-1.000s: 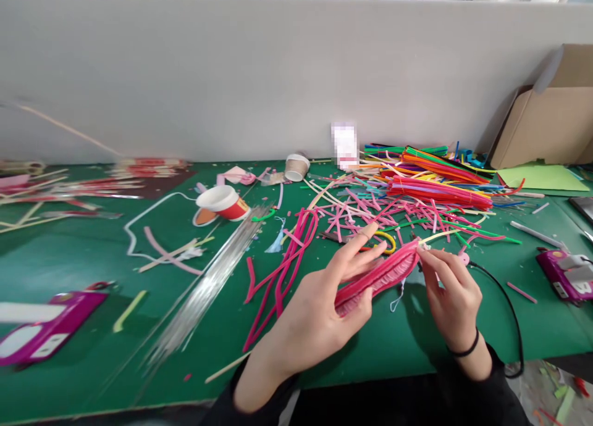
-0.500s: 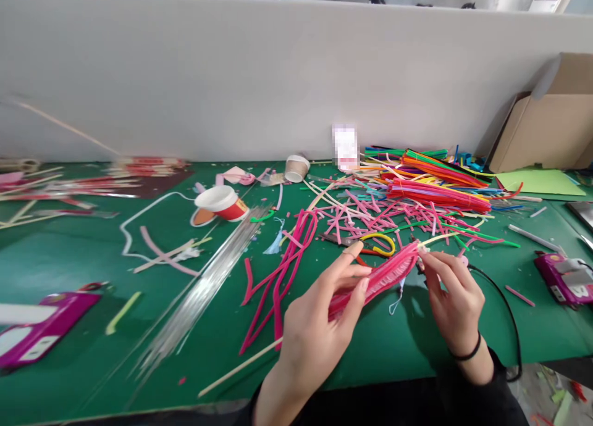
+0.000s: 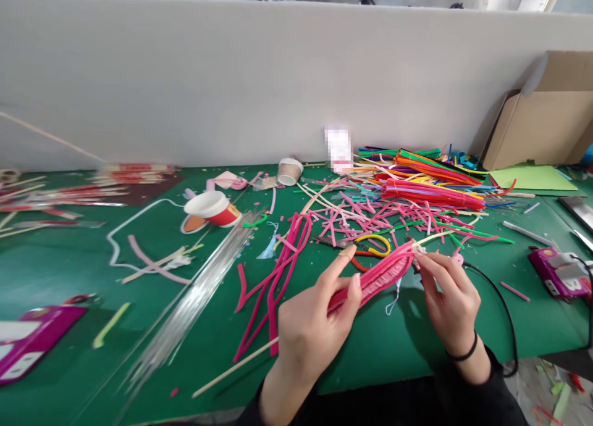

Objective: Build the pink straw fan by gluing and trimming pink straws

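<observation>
My left hand (image 3: 315, 315) is closed around a long bundle of pink pipe cleaners (image 3: 384, 275), thumb on the near side. The bundle slants up to the right, above the table. At its far end, my right hand (image 3: 451, 299) pinches the pale tip with thumb and fingers; what exactly sits between the fingertips is partly hidden. A yellow-and-orange-handled cutting tool (image 3: 380, 246) lies just behind the bundle. Loose bent pink pipe cleaners (image 3: 278, 278) and a thin wooden stick (image 3: 231, 368) are left of my left hand.
A heap of short pink pieces (image 3: 356, 216) and coloured pipe cleaner bundles (image 3: 430, 194) lie behind my hands. Silvery wires (image 3: 204, 284), a tipped paper cup (image 3: 225, 213) and purple boxes (image 3: 39, 339) are around. A black cable (image 3: 509, 315) runs beside my right hand. A cardboard box (image 3: 532, 129) stands at right.
The view has shifted slightly, so the table things appear a little farther left. My left fingers have closed in more around the pink bundle; my right hand keeps its pinch on the tip.
</observation>
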Available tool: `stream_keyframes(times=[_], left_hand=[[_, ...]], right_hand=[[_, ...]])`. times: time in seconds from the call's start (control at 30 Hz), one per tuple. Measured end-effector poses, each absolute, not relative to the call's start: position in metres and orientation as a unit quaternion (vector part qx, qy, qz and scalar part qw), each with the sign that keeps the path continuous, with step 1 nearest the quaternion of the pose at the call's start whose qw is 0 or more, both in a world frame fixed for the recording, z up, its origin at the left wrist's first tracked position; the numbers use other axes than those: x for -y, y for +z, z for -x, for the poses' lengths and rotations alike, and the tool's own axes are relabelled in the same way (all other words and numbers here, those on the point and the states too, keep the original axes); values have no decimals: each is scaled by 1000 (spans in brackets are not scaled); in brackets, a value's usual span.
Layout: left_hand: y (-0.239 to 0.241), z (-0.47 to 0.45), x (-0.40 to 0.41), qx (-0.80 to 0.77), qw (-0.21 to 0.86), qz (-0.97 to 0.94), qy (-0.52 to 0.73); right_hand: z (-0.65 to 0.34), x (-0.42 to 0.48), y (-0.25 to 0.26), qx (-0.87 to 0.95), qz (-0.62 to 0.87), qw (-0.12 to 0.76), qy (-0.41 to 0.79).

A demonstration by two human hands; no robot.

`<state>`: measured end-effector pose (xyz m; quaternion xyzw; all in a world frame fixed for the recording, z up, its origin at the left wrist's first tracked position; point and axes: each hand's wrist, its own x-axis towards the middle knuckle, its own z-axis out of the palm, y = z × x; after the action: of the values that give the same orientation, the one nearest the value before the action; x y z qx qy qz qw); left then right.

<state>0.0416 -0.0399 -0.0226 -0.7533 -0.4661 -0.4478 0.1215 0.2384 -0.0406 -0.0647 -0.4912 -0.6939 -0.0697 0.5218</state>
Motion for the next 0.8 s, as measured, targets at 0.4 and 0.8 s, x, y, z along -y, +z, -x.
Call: stream_keyframes(times=[0.4, 0.8], left_hand=[[-19, -44, 39, 489, 124, 760, -410], [-4, -69, 32, 499, 5, 744, -444]], right_hand=[[-238, 49, -66, 699, 491, 517, -56], [-241, 48, -64, 695, 496, 517, -53]])
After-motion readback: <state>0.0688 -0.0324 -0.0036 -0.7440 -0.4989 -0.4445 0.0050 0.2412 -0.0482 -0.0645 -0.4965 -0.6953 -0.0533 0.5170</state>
